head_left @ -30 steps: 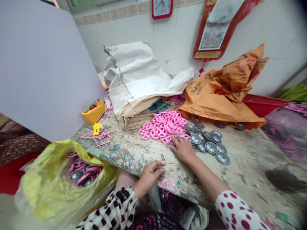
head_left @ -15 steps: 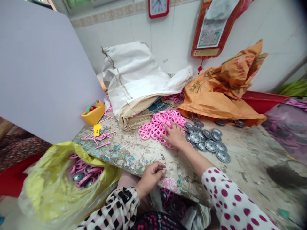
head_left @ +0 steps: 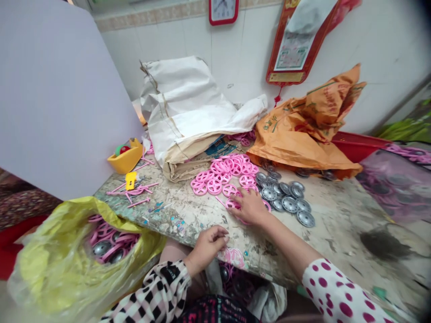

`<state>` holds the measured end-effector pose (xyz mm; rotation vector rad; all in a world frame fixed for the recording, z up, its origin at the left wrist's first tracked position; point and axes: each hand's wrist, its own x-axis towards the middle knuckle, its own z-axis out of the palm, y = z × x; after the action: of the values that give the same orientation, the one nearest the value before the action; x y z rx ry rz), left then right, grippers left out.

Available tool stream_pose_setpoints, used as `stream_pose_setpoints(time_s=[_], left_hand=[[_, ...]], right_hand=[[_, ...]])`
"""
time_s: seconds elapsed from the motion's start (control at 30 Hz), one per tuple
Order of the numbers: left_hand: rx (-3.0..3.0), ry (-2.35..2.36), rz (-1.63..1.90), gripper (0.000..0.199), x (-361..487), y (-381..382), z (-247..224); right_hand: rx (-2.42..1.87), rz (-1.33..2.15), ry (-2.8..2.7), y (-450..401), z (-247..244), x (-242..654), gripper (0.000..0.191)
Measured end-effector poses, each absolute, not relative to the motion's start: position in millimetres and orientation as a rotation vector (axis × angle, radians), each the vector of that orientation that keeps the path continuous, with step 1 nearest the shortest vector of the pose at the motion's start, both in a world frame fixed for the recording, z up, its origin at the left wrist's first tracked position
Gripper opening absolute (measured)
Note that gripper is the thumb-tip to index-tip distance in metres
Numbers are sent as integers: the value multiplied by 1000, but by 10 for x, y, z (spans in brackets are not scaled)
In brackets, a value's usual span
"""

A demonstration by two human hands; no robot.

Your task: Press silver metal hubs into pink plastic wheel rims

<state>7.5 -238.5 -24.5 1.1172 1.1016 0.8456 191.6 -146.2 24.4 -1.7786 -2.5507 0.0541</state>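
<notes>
A yellow plastic bag (head_left: 40, 269) at left holds pink plastic wheels (head_left: 111, 235) and grey metal discs (head_left: 102, 247). More wheels lie on the counter (head_left: 336, 224), now spread flatter, beside more discs. The right hand (head_left: 249, 207), drawn nearer than before, rests open on them. The left hand (head_left: 207, 244) curls loosely at the near edge; whether it grips anything is unclear.

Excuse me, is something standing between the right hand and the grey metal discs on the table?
Yes, but only a little. The right hand rests on pink plastic wheels, and one wheel lies on its far side, between the hand and the grey metal discs. Nothing else visible stands in that gap.
</notes>
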Motion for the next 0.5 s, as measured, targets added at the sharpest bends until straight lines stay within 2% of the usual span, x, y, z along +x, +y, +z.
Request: stream_pose_setpoints(time_s=[0.13,0.23,0.37,0.5], left_hand=[[1106,1100,813,31,77,-2368,-210],[1109,1107,809,31,81,-2355,-213],[1090,1125,822,31,88,-2359,-242],[1061,1138,831,30,93,-2380,-234]], right_hand=[[-1720,206,-2543,-1613,248,2106,50],[-1667,255,-2307,-1506,279,2332,41],[-2018,40,-1931,-1288,262,2648,42],[-2266,-21,-1823,-1259,113,2808,49]])
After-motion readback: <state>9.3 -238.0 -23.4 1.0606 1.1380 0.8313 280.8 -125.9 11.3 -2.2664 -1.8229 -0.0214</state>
